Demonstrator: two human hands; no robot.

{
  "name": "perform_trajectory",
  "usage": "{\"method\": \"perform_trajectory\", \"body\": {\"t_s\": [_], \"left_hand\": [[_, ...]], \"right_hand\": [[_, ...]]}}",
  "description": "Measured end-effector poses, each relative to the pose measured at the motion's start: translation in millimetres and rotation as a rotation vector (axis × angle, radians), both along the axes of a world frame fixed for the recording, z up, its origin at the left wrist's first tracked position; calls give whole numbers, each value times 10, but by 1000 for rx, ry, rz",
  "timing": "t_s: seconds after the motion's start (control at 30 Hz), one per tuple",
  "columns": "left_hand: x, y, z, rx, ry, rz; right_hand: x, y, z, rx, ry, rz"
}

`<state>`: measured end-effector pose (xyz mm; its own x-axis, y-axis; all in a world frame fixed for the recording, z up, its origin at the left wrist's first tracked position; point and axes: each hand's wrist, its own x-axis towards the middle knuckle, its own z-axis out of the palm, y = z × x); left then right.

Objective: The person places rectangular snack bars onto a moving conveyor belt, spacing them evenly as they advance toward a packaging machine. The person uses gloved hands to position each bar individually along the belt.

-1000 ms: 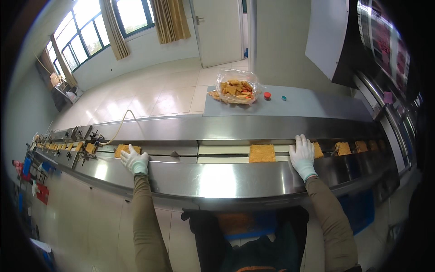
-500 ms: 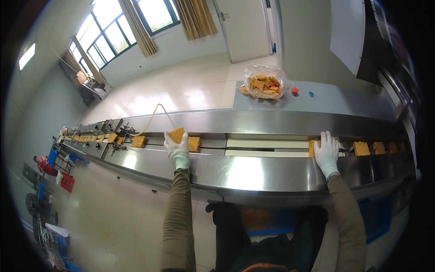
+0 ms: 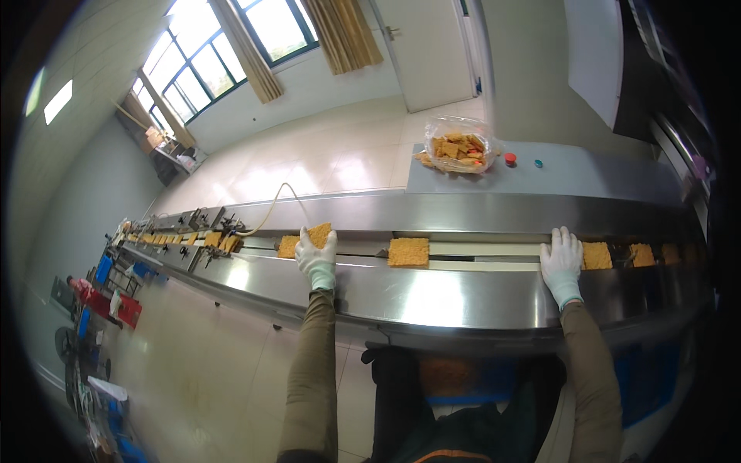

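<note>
My left hand (image 3: 316,262), in a white glove, is closed on a golden-brown square cake (image 3: 319,233) with a rough, crumbly surface, tilted up above the conveyor channel. Just left of that hand, a similar cake (image 3: 287,247) lies in the channel, partly covered by my fingers. Between my hands, another square cake (image 3: 408,252) lies flat on the belt. My right hand (image 3: 562,264), also gloved, rests across the channel with its fingers stretched forward, holding nothing visible. Right beside it is another cake (image 3: 596,255); what lies under the palm is hidden.
The steel conveyor (image 3: 432,297) runs across in front of me, with more cakes far left and right. A thin hose (image 3: 279,193) arches over its left part. Behind stands a clear bag of broken pieces (image 3: 461,150), near a red button (image 3: 510,159) and a green one (image 3: 539,163).
The cake that lay right of my left hand has moved right along the belt. Another has reached that hand from the left. The cake by my right hand has passed to its right side.
</note>
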<state>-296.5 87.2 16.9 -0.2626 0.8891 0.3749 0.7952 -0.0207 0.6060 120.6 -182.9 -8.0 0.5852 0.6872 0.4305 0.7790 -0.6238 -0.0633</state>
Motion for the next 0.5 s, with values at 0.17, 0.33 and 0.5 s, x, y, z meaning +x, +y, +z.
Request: {"method": "perform_trajectory", "body": {"t_s": [0.17,0.33,0.5], "left_hand": [[403,-130,-33,17,377,-227],[1325,-561,19,190,503,-347],[2367,-809,21,126,495,-504]], "right_hand": [[-81,66,90,-63,27,-56],[-94,155,16,-43,32,-38],[3,121,-107,-13,41,-52]]}}
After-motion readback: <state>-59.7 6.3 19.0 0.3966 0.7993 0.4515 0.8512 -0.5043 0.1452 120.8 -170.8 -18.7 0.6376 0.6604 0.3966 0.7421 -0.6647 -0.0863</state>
